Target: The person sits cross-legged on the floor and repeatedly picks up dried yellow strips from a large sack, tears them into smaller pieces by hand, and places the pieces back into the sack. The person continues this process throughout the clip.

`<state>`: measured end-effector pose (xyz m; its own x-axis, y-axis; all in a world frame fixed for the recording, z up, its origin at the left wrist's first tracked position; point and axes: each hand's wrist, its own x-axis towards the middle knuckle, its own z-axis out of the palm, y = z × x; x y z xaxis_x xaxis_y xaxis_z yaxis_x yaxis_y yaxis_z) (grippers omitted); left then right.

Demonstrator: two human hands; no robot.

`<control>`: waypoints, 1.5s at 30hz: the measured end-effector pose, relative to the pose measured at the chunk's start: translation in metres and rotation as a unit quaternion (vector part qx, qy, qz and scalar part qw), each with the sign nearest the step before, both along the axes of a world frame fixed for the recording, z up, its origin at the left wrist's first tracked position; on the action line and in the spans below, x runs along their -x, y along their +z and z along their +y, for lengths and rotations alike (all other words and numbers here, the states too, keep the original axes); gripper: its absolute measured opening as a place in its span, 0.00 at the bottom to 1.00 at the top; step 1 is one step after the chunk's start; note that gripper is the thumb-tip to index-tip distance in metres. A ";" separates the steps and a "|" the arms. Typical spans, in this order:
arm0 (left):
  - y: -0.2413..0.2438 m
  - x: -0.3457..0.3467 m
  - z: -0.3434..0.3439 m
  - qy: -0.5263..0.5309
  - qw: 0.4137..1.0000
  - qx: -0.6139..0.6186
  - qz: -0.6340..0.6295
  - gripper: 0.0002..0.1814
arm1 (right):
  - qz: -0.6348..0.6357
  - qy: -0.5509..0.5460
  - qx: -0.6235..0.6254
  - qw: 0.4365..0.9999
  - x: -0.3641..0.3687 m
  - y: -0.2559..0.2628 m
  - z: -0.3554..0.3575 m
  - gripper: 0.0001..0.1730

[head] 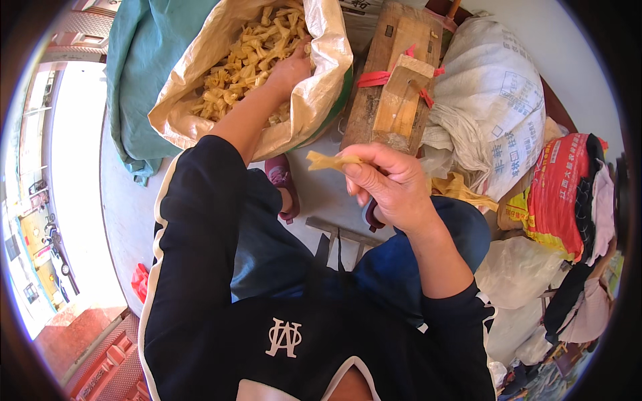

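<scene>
A woven plastic sack [326,65] with its mouth rolled wide stands in front of me. Many yellow knotted strips [235,75], which look like bean curd skin, fill it. My left hand [291,72] reaches in at the sack's right inner side; its fingertips are partly hidden, so whether they grip anything is unclear. Above the floor, just right of the sack, my right hand [383,183] pinches one yellow knotted strip [328,161] between thumb and fingers. Its flared end points left. Beyond the right wrist, a yellow sheet [464,190] lies by my right knee.
A wooden bench [371,108] bears a wooden block [401,95] tied on with red strips. White woven sacks [491,95], a red printed bag [559,195] and clear plastic bags [519,270] crowd the right. Teal cloth [143,75] hangs left of the open sack.
</scene>
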<state>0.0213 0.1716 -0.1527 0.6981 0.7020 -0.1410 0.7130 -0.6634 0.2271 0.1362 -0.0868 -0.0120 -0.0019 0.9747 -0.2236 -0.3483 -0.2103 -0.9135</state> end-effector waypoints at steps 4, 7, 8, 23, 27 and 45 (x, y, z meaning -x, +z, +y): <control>0.011 -0.009 -0.002 -0.007 0.999 0.037 0.031 0.25 | -0.112 0.025 -0.040 0.993 0.008 -0.003 -0.004 0.10; -0.013 -0.006 0.008 0.017 0.998 -0.020 0.055 0.24 | -0.178 0.035 -0.058 0.982 0.002 -0.015 -0.002 0.14; -0.014 -0.002 0.006 0.038 0.999 0.005 0.012 0.25 | -0.164 0.020 -0.026 0.986 -0.001 -0.013 -0.002 0.13; 0.156 0.011 -0.099 0.210 0.881 0.203 -0.372 0.16 | -0.340 -0.139 -0.072 0.927 -0.015 -0.011 -0.004 0.08; 0.146 -0.015 -0.171 0.146 0.768 0.520 -0.343 0.12 | -0.486 -0.102 -0.249 0.832 -0.024 -0.011 -0.005 0.07; 0.141 0.003 -0.170 -0.166 0.845 0.264 -0.434 0.18 | -0.387 -0.115 -0.070 0.912 -0.021 -0.029 -0.019 0.13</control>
